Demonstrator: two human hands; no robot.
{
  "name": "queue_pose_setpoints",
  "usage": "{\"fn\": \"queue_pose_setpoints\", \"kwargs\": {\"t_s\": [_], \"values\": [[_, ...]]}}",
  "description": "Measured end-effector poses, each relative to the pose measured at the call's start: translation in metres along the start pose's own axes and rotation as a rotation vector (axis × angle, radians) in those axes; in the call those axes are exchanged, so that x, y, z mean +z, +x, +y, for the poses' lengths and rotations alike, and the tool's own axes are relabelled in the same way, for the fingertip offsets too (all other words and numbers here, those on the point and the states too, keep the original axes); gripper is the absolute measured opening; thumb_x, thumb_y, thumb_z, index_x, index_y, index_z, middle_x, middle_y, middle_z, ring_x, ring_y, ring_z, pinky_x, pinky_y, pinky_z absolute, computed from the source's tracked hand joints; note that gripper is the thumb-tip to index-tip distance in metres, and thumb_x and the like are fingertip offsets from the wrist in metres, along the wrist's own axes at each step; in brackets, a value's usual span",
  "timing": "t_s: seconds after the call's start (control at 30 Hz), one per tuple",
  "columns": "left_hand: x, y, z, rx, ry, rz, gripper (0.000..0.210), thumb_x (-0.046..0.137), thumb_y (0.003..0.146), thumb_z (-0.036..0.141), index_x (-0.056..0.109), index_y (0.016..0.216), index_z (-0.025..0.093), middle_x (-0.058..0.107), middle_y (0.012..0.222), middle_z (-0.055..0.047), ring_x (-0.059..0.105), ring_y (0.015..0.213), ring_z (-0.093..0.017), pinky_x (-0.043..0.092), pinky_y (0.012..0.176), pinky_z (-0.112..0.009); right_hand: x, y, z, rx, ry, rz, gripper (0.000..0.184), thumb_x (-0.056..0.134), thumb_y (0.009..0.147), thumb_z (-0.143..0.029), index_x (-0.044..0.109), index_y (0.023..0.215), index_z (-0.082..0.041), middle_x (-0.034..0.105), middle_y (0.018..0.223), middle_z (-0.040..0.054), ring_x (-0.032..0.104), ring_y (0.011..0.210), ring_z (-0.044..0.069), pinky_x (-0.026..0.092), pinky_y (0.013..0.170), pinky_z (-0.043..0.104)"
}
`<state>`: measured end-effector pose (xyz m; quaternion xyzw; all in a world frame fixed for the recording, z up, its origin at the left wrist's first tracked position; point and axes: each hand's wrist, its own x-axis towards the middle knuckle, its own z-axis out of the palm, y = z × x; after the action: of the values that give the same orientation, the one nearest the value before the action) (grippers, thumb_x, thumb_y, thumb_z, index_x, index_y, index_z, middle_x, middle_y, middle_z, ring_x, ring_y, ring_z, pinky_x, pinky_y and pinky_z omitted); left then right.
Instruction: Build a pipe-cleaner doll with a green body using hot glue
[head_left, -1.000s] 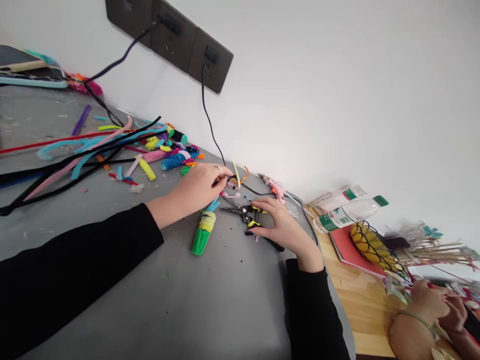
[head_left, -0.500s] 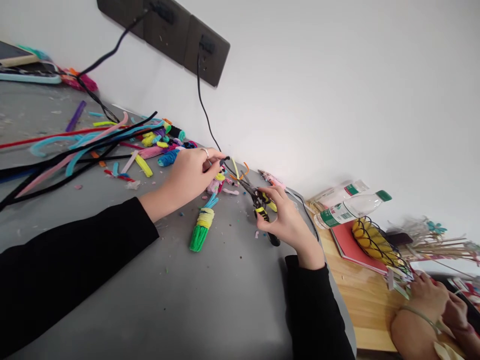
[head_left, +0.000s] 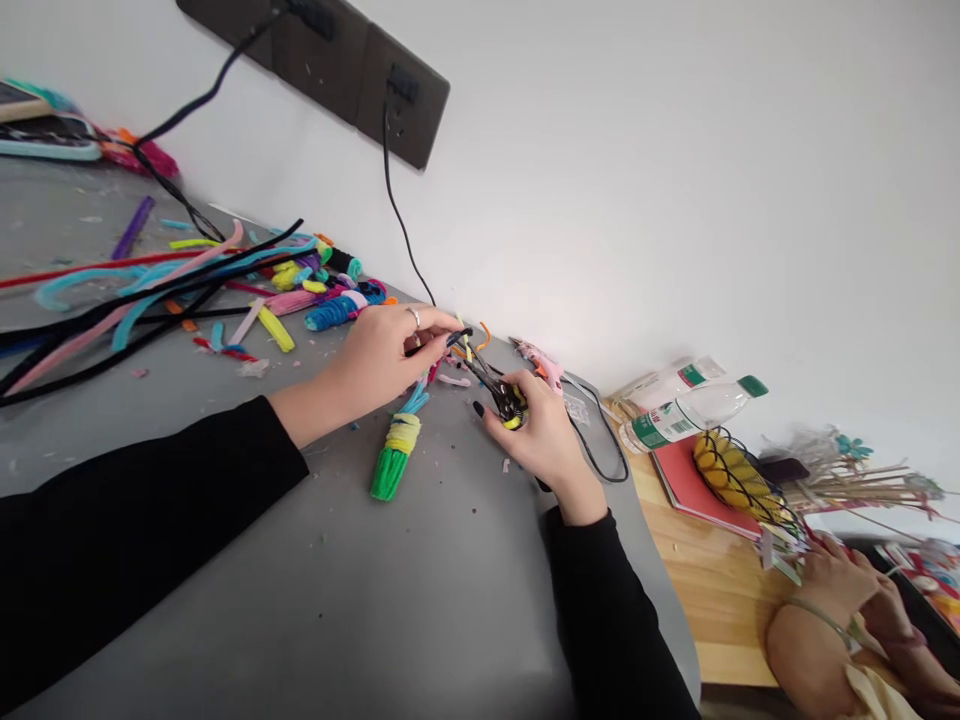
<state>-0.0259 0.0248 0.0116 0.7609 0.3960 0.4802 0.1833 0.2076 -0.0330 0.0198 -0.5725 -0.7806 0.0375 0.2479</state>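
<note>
My left hand (head_left: pixel 394 345) is closed in a pinch on a short black pipe cleaner (head_left: pixel 464 334), whose end sticks out past the fingertips. My right hand (head_left: pixel 536 425) is wrapped round pliers (head_left: pixel 509 401) with black and yellow handles. Their jaws point at the black piece, close to my left fingertips; whether they touch it I cannot tell. Below my left hand lies a bundle of green and yellow pipe cleaners (head_left: pixel 394 458) with light blue ends. Small coloured scraps behind the hands are partly hidden.
Long loose pipe cleaners (head_left: pixel 135 300) spread across the grey table (head_left: pixel 420 610) at left. A pink glue gun (head_left: pixel 541 362) lies near the wall. Plastic bottles (head_left: pixel 690 415) and a red notebook (head_left: pixel 697 490) lie right, near another person's hands (head_left: pixel 847 590). A power cord (head_left: pixel 397 200) hangs from the wall.
My right hand has moved left with the pliers, bringing the jaws up to the black pipe cleaner. My left hand keeps its pinch. The view has shifted slightly.
</note>
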Motion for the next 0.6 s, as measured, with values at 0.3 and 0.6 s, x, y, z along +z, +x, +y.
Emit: {"fn": "queue_pose_setpoints", "kwargs": {"t_s": [0.3,0.6], "values": [[-0.0010,-0.0018,0.0019,0.016,-0.062,0.019,0.029,0.055,0.098,0.029,0.080,0.108,0.019,0.082,0.100,-0.006,0.070,0.076,-0.017,0.057,0.072,-0.027,-0.0005,-0.0002,-0.0041,0.006,0.108,0.053,0.028,0.074,0.085,-0.046,0.065,0.097,-0.022,0.068,0.077,0.0012,0.060,0.068,0.018,0.049,0.067,0.032],[-0.0024,-0.0007,0.0053,-0.012,-0.069,-0.011,0.026,0.057,0.095,0.027,0.081,0.102,0.019,0.082,0.099,-0.006,0.071,0.079,-0.019,0.058,0.075,-0.029,-0.0022,0.0003,-0.0100,0.007,0.175,0.028,0.031,0.079,0.083,-0.049,0.064,0.088,-0.022,0.060,0.070,-0.0023,0.050,0.061,0.014,0.044,0.061,0.029]]}}
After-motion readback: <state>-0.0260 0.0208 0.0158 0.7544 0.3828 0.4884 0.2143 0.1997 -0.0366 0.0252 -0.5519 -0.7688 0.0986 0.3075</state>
